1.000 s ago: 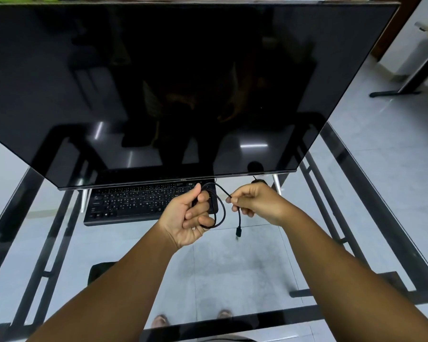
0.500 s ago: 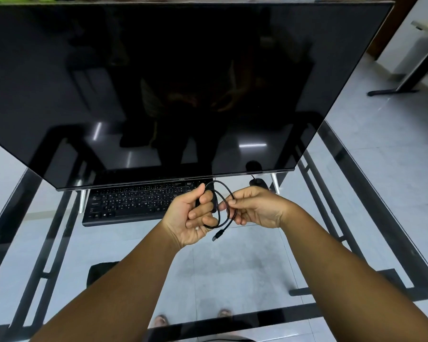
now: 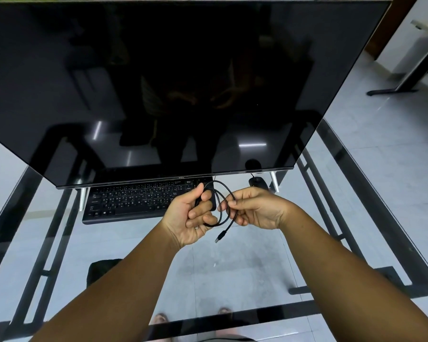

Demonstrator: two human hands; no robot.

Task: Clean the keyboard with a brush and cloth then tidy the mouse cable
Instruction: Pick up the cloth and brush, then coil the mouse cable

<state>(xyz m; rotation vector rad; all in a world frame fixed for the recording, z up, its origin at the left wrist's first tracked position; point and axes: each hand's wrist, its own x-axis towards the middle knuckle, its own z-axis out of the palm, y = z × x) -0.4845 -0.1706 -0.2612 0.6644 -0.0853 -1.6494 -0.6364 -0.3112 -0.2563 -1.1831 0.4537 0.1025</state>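
The big black screen (image 3: 158, 82) had tiny writing on its bottom edge, too small to read. The left hand (image 3: 190, 218) had a tight grip on a thin black cable (image 3: 223, 213) wound in loops. The right hand (image 3: 255, 208) pinched the loops. A plug (image 3: 219, 238) dangled below them. The black keyboard (image 3: 134, 201) lay on the glass tabletop (image 3: 245, 267) behind the left hand.

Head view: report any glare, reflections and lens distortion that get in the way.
Head view: the dark screen mirrors ceiling-light streaks and a dim figure; the wide lens bows its edges; the glass table shows the floor through it, so depth is confusing; the cable, held by the left hand and right hand, stays sharp, as does the keyboard.
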